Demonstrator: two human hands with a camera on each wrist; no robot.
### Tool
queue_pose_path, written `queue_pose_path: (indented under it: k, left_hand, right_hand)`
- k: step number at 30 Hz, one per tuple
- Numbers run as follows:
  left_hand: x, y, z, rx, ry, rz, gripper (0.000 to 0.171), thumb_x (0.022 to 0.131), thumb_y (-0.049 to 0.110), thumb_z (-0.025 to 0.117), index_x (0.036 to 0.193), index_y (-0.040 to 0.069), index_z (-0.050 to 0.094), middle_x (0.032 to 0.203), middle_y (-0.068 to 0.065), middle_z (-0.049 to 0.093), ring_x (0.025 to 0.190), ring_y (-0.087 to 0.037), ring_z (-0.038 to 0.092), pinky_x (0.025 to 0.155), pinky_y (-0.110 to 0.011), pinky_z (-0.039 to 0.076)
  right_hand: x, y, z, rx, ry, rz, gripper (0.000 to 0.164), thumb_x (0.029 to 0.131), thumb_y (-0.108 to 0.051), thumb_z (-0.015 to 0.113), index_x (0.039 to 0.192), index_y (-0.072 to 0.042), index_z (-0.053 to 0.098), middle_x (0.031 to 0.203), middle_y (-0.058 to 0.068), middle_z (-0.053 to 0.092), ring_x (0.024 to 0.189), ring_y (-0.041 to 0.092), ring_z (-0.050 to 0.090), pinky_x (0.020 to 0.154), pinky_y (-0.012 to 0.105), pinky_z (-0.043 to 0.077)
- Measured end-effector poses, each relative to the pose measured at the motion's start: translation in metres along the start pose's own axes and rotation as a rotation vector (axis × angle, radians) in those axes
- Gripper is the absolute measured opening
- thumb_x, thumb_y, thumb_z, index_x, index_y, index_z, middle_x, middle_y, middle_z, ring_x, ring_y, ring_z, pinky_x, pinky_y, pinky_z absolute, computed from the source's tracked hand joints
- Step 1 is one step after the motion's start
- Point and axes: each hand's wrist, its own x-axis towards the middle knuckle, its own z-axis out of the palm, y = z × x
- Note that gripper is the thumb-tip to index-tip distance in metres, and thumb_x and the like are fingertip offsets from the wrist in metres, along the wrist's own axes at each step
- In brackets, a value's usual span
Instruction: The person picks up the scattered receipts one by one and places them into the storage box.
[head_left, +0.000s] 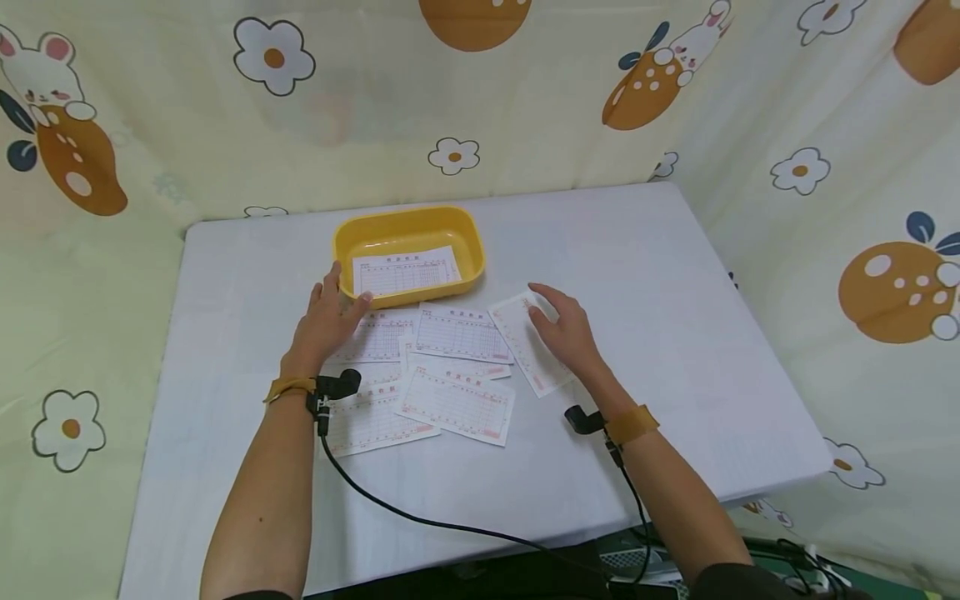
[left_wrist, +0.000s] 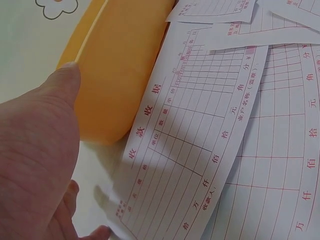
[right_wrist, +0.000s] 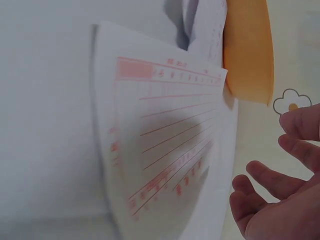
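Note:
My left hand (head_left: 326,323) is at the near left corner of a yellow tray (head_left: 471,250); in the left wrist view its thumb (left_wrist: 67,82) touches the tray's wall. Inside the tray lies a printed receipt slip (head_left: 405,271). My right hand (head_left: 564,329) hovers over a single receipt slip (head_left: 528,343) lying at an angle right of the others. The right wrist view shows its fingers (right_wrist: 272,180) loosely bent and spread, with no paper between them. Several more receipt slips (head_left: 457,402) overlap on the table in front of the tray, partly covered by my left wrist.
A white cloth covers the table (head_left: 645,258). Patterned curtains (head_left: 360,100) hang behind it and at both sides. Black cables (head_left: 442,525) run from the wrist cameras across the near table edge, with electronic gear (head_left: 645,567) below on the right.

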Motion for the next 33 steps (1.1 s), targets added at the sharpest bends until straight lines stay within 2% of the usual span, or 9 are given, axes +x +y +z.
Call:
queue_pose_path:
  k: [6,12,19,26,33]
  left_hand:
    - [0.0,0.001,0.0,-0.012,0.001,0.014,0.09,0.093,0.067,0.042,0.154,0.036,-0.016,0.165,-0.006,0.003,0.15,-0.032,-0.008,0.11,-0.071,0.009]
    - [-0.002,0.002,-0.001,-0.015,-0.006,0.011,0.091,0.092,0.069,0.042,0.153,0.036,-0.017,0.165,-0.007,0.002,0.149,-0.036,-0.007,0.109,-0.072,0.01]
    - [-0.004,0.005,-0.003,-0.009,-0.02,0.004,0.091,0.093,0.067,0.041,0.154,0.034,-0.018,0.165,-0.009,0.002,0.149,-0.039,-0.007,0.109,-0.072,0.011]
    - [0.0,0.0,0.0,-0.003,-0.012,0.015,0.092,0.092,0.069,0.041,0.153,0.035,-0.018,0.165,-0.008,0.003,0.149,-0.036,-0.008,0.109,-0.072,0.01]
    - [0.002,-0.001,0.001,0.004,-0.015,0.01,0.093,0.091,0.071,0.039,0.152,0.036,-0.02,0.164,-0.01,0.001,0.148,-0.041,-0.004,0.108,-0.072,0.012]
  right_hand:
    - [-0.016,0.009,-0.008,-0.018,-0.011,0.098,0.045,0.1,-0.024,0.052,0.145,-0.018,0.049,0.148,0.01,0.046,0.138,0.032,0.039,0.11,0.054,0.033]
    - [-0.031,0.02,-0.015,-0.003,-0.002,0.121,0.046,0.098,-0.021,0.055,0.143,-0.013,0.05,0.139,0.015,0.052,0.122,0.034,0.05,0.098,0.054,0.041]
    - [-0.046,0.033,-0.019,-0.05,-0.051,0.171,0.051,0.097,-0.02,0.057,0.144,-0.005,0.044,0.123,0.018,0.057,0.11,0.031,0.052,0.094,0.048,0.044]
    - [-0.061,0.043,-0.021,-0.068,-0.04,0.188,0.049,0.094,-0.016,0.058,0.139,0.0,0.047,0.107,0.015,0.057,0.095,0.028,0.05,0.082,0.04,0.043]
    - [-0.072,0.052,-0.02,-0.088,-0.051,0.239,0.048,0.094,-0.019,0.06,0.138,-0.002,0.05,0.1,0.01,0.057,0.088,0.024,0.049,0.075,0.035,0.042]
